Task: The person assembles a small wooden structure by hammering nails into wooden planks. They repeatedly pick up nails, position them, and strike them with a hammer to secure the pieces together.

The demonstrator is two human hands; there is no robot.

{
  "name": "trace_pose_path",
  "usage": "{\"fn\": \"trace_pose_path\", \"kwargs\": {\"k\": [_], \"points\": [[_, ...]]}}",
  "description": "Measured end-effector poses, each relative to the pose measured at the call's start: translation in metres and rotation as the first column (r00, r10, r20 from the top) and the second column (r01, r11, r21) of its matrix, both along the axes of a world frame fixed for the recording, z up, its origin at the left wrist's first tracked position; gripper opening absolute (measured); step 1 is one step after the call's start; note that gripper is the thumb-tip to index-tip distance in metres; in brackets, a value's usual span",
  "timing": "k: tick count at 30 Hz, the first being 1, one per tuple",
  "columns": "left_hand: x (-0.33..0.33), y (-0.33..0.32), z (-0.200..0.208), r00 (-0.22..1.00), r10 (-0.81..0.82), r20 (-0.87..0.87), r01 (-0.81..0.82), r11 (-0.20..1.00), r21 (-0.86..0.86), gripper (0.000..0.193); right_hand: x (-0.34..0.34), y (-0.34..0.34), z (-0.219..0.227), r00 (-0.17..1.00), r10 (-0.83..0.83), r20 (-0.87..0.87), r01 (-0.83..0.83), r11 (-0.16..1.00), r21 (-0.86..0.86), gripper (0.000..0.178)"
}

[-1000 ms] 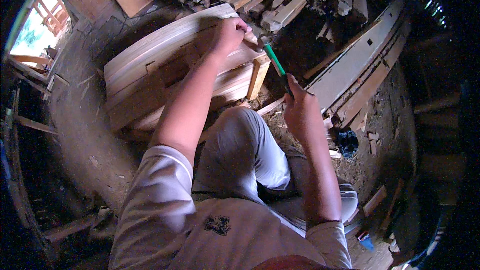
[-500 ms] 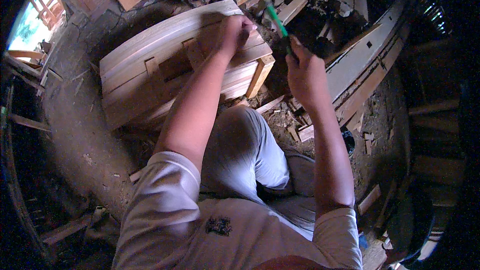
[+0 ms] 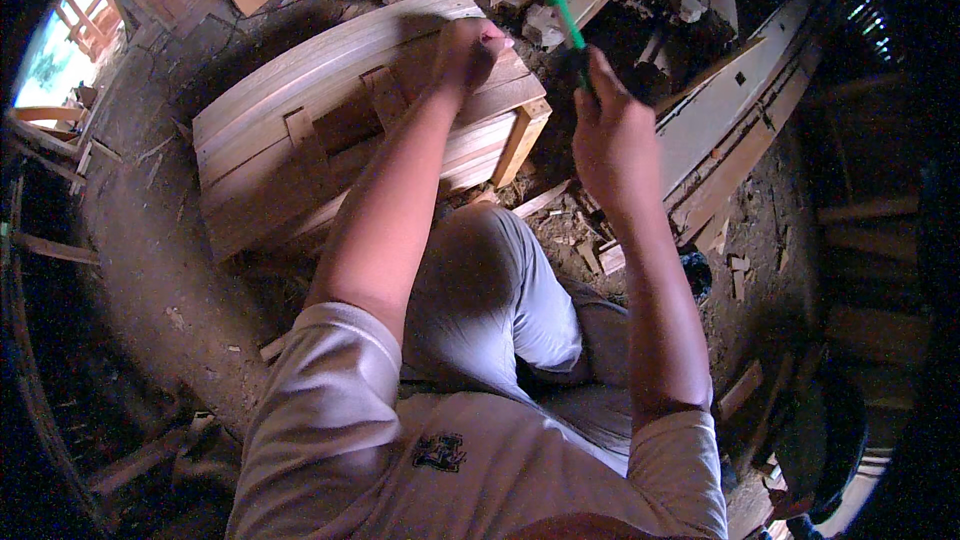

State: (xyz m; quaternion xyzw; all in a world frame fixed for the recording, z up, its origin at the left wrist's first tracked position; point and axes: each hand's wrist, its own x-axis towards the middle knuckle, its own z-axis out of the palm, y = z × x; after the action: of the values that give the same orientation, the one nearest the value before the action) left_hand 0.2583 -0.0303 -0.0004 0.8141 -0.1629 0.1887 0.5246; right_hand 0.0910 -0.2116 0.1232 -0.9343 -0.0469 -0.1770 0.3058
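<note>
Both hands steady; right hand (image 3: 612, 130) has raised hammer (image 3: 556, 0) higher.

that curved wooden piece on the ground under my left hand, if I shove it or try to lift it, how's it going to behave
The curved wooden assembly is built from several thick boards with cross blocks, so it would probably feel stiff and fairly heavy. It lies broad and low on the dirt floor, so it looks unlikely to tip or roll. Your left hand pressing on top should steady it.
</note>
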Motion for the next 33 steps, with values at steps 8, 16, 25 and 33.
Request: {"fn": "trace_pose_path", "kwargs": {"k": [8,16,25,33], "points": [[-0.015,-0.003,0.020,0.997,0.066,-0.039,-0.062,0.993,0.100,0.024,-0.003,0.001,0.003,0.999,-0.020,-0.032,0.022,0.998,0.053,0.045],[-0.013,0.002,0.018,0.995,0.073,-0.066,-0.064,0.990,0.127,0.028,-0.001,0.005,0.009,1.000,-0.010,0.027,0.008,0.997,0.074,0.041],[-0.007,0.004,0.007,0.991,0.111,-0.080,-0.099,0.986,0.137,0.021,-0.004,0.006,0.013,1.000,-0.007,0.000,0.007,0.995,0.101,0.047],[-0.023,0.000,0.029,0.993,0.085,-0.086,-0.073,0.987,0.143,0.022,0.003,-0.002,0.001,1.000,0.017,-0.021,-0.017,0.999,-0.028,0.047]]}}
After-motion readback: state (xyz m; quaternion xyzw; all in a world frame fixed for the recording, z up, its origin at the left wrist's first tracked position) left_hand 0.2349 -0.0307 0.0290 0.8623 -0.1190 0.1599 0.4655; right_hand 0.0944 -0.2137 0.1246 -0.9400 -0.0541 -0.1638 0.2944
